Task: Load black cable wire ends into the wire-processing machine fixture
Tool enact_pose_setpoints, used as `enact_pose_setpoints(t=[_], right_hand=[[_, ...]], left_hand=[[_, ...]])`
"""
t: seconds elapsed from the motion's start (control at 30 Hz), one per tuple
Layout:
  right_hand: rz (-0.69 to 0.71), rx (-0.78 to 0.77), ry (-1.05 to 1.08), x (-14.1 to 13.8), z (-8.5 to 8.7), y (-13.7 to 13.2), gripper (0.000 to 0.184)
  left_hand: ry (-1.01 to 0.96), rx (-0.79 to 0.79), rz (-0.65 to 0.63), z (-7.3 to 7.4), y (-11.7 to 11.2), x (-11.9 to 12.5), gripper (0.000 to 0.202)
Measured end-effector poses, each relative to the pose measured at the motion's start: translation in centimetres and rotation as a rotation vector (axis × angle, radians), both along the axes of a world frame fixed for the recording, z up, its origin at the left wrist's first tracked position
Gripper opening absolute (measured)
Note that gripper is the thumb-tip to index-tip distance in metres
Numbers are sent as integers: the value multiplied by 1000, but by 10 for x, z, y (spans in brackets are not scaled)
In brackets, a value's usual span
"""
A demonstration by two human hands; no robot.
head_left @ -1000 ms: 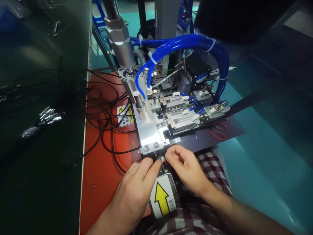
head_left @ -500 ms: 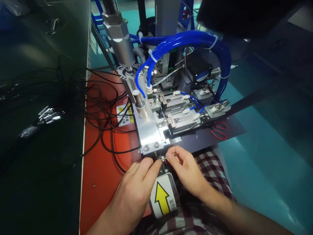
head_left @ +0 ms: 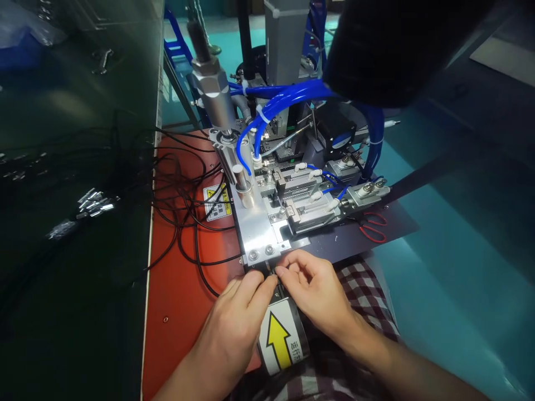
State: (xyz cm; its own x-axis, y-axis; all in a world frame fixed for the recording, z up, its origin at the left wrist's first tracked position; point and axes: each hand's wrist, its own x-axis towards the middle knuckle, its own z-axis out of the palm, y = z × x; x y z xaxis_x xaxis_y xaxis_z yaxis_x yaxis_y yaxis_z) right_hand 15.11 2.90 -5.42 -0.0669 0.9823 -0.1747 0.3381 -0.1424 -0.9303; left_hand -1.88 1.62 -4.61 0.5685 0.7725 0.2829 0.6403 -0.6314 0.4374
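Note:
My left hand [head_left: 240,314] is closed in a pinch at the front edge of the machine, its thumb and forefinger meeting just below the steel plate [head_left: 259,236]. Facing it, my right hand [head_left: 315,284] pinches too, and the fingertips of both hands almost touch. Whatever they hold is hidden by the fingers and too small to name. Directly beneath the fingertips runs a dark guide rail [head_left: 276,294], which leads to a white label with a yellow arrow [head_left: 278,337].
Black cables [head_left: 179,189] lie in loops across the orange tabletop [head_left: 184,345]. Pneumatic cylinders [head_left: 311,214] and blue hoses [head_left: 288,97] stand behind my hands. Red-handled scissors [head_left: 373,228] lie at the right. Several metal-ended connectors [head_left: 96,203] rest on the dark surface at left.
The small whitish piece with a red wire that showed between my fingertips is now hidden. My right fingertips have come left, closer to the left ones. The view has shifted slightly.

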Motion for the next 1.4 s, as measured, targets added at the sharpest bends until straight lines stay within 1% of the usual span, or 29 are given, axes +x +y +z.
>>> enact_pose_setpoints(t=[0.1,0.13,0.23,0.3,0.37,0.43,0.57,0.63,0.7,0.77,0.83,0.9,0.97,1.0,1.03,1.1,1.2,1.23,1.27,1.3,1.4], right_hand=[[-13,-34,100,3,-4,-1,11],[-34,-75,154,4,-4,-1,12],[-85,-263,355,6,-5,3,13],[-71,-365,446,8,-8,7,14],[-44,-423,471,11,-12,10,17],[-38,-450,474,14,-14,9,21],[-52,-444,470,14,-7,-2,26],[-43,-390,389,10,-4,-9,27],[-36,-254,211,7,-3,-14,24],[-15,-42,-7,7,-3,-16,19],[50,188,-202,9,-1,-15,16],[126,369,-340,12,3,-12,17],[170,456,-403,15,7,-8,17],[171,453,-398,15,8,-6,16],[159,416,-366,15,9,-5,15],[98,247,-211,13,8,-3,15],[9,-174,203,11,1,0,18],[1,-280,313,11,-2,1,20],[2,-350,388,11,-5,2,22],[7,-384,429,11,-7,2,25],[-1,-370,456,10,-7,3,32]], left_hand=[[-1,-10,2,-1,0,0,31],[1,-16,1,-2,0,-1,31],[3,-40,1,-3,-1,-2,34],[-4,-54,2,-3,-1,-3,35],[-9,-65,1,-4,-1,-4,35],[-3,-72,0,-4,-1,-4,36],[8,-64,3,-4,0,-3,35],[10,-63,11,-3,0,-2,34],[12,-67,19,-2,0,-1,32],[10,-61,18,0,1,0,31],[7,-49,13,1,2,0,30],[7,-43,9,2,2,0,31],[13,-53,7,2,3,0,32],[15,-56,4,2,2,-1,32],[18,-58,3,2,2,-1,33],[20,-54,0,0,1,-2,35],[28,-62,0,-1,0,-3,36],[31,-69,0,-1,0,-3,36],[32,-77,0,-1,1,-3,35],[33,-83,0,-1,1,-3,34],[29,-86,-5,-1,2,-2,34]])
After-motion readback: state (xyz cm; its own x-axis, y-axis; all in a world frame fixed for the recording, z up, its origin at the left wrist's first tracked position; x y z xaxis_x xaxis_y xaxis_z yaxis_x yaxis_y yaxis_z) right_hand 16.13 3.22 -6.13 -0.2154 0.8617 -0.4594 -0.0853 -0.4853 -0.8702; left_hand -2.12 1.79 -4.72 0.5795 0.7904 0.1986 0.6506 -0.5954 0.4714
